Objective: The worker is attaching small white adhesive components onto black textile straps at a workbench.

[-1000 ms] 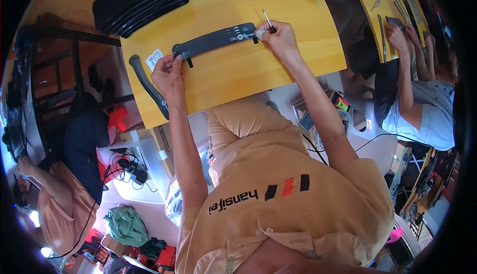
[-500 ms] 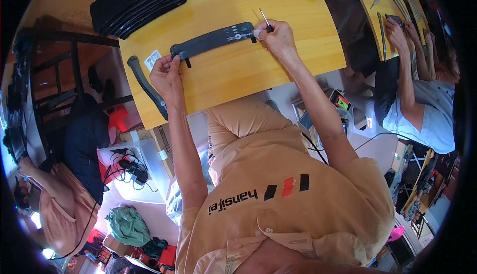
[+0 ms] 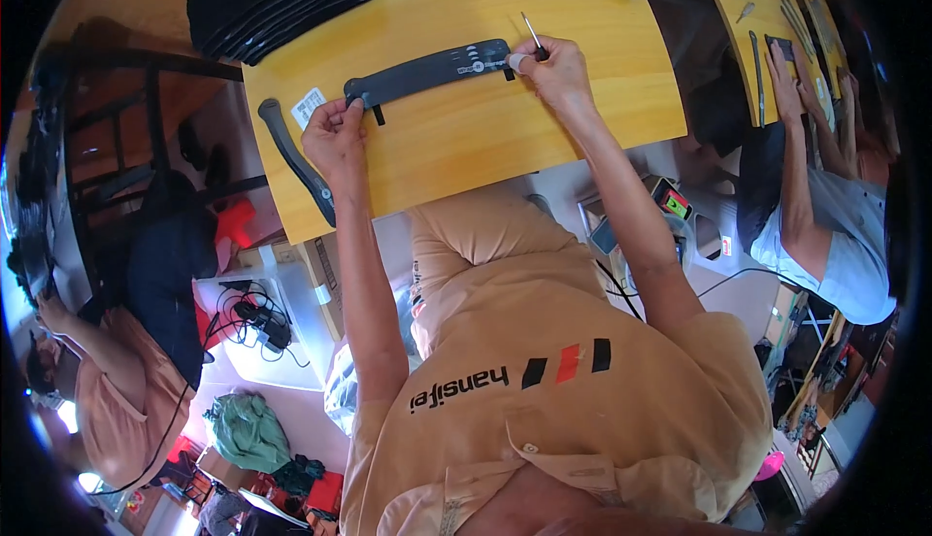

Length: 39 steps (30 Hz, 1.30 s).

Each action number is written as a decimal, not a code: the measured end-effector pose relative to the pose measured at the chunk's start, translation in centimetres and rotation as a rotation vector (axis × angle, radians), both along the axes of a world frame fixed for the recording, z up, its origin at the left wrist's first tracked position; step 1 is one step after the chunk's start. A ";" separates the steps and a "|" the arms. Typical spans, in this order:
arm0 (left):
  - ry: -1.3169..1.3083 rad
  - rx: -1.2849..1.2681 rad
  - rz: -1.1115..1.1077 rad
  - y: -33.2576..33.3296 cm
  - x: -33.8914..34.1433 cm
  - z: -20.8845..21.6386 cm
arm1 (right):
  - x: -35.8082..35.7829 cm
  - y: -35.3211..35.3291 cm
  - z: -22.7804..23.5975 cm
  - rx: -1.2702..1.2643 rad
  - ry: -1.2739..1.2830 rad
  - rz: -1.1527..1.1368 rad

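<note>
— Hands first: what are they doing in the head view?

— Left hand (image 3: 335, 136) pinches the near end of the long dark strip (image 3: 427, 72) lying flat on the yellow table (image 3: 505, 138). Right hand (image 3: 555, 70) is closed around a thin tool (image 3: 532, 33) at the strip's far end.

— Which step?

— Working that end, I judge; next comes steady pressing while the left pins it.

— Arms?

— Both stretched forward, elbows low. A second dark strip (image 3: 296, 162) lies by my left wrist.

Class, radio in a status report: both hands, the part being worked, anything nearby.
Left hand pinning dark strip's left end. Right hand holding thin tool at right end. Second strip and white label lie beside left hand.
</note>
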<state>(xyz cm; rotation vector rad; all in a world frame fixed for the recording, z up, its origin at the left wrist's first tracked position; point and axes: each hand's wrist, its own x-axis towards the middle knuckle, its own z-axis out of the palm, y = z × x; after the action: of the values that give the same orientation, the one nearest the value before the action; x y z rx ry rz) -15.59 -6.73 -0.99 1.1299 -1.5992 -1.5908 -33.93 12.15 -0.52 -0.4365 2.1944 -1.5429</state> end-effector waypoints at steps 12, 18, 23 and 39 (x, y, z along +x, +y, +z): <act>-0.017 -0.033 0.019 0.2 -0.1 0.4 | 0.0 0.0 -0.1 0.005 -0.012 -0.008; -0.036 -0.021 0.030 0.3 -0.3 0.4 | -0.1 0.0 0.3 0.083 0.020 -0.021; -0.044 -0.043 0.019 0.2 -0.4 0.5 | -0.2 0.0 0.1 0.100 0.024 -0.025; -0.050 -0.038 0.032 0.5 -0.3 0.8 | 0.0 0.1 0.2 0.096 0.053 -0.017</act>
<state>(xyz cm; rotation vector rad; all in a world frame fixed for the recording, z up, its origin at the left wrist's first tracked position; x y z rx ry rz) -15.88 -6.19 -0.21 1.1777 -1.6288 -1.5159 -33.93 12.27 -0.28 -0.4348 2.3066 -1.4431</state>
